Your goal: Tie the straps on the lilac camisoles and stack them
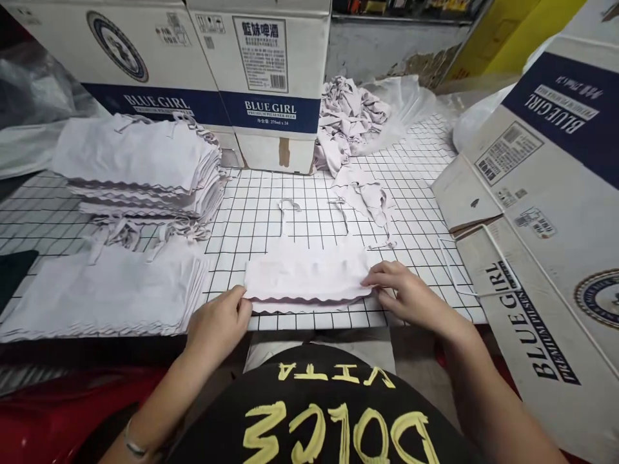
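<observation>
A pale pink strappy garment [307,274] with a wavy hem lies flat on the white, black-gridded table [251,206]. Its two thin straps stretch away from me. My left hand [220,319] is closed, pinching the garment's lower left corner between thumb and finger. At the opposite end my right hand [403,293] grips the right edge, thumb below and fingers on top. To my left lies a low stack of similar pale garments [106,290], with a taller stack [135,158] behind it.
Beer cartons [271,84] stand at the back. Another carton [546,212] leans along the right side, with a white wire frame [478,293] against it. A heap of loose pale garments [355,113] lies by a clear plastic bag [406,103]. The table's front edge runs close to my body.
</observation>
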Demonstrator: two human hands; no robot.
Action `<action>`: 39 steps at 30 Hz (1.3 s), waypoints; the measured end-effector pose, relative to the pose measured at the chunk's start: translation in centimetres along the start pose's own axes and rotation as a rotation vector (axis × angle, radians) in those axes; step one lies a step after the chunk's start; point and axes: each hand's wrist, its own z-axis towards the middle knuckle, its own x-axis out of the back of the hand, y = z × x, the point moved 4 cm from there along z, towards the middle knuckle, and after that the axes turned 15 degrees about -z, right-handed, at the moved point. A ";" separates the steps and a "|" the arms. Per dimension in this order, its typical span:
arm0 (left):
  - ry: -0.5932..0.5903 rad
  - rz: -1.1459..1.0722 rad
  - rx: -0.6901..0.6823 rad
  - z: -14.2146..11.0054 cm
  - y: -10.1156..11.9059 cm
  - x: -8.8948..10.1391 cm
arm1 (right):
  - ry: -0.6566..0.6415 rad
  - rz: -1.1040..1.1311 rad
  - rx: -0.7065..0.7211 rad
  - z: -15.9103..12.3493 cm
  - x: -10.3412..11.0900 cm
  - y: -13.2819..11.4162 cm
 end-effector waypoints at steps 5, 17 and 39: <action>-0.050 -0.042 -0.304 -0.5 0.1 1.5 | -0.202 0.024 0.232 -1.8 -3.5 -2.8; 0.038 -0.874 0.166 20.0 5.8 -0.4 | -0.101 -0.094 0.497 6.6 -6.0 -8.8; -0.161 -1.413 -0.473 19.2 11.0 8.0 | 0.056 1.102 -0.018 12.1 -1.0 -4.9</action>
